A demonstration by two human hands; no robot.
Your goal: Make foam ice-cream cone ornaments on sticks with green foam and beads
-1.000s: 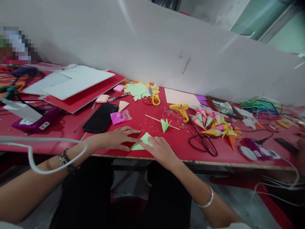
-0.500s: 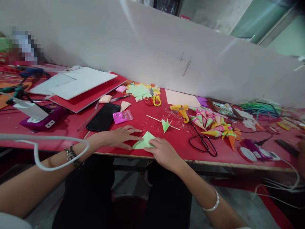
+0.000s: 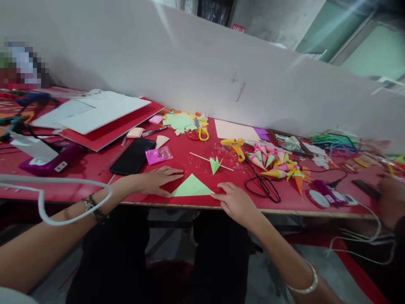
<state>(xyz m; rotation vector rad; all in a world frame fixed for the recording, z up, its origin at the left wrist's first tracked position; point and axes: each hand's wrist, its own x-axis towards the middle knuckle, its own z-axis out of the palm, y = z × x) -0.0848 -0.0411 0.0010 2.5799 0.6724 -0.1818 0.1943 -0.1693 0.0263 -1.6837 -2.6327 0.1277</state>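
A light green paper triangle point(image 3: 191, 187) lies flat near the front edge of the red table point(image 3: 190, 160). My left hand point(image 3: 157, 180) rests flat on the table with fingers stretched out, fingertips touching the triangle's left corner. My right hand point(image 3: 234, 200) sits at the triangle's right corner, fingers loosely curled with a fingertip on the table edge beside the paper. A small folded green paper piece on a thin stick point(image 3: 215, 163) lies just behind the triangle.
A black phone point(image 3: 133, 156) and pink packet point(image 3: 158, 155) lie to the left. Behind are yellow scissors point(image 3: 200, 134), green paper cut-outs point(image 3: 179, 121), a yellow glue gun point(image 3: 234, 146) with black cord point(image 3: 262, 187), and several coloured paper cones point(image 3: 278, 164). White boards point(image 3: 101, 110) lie at back left. Another person's hand point(image 3: 389, 200) shows at far right.
My right hand has slid rightward off the green paper to its right corner, so the whole triangle now shows flat. My left hand stays at the left corner.
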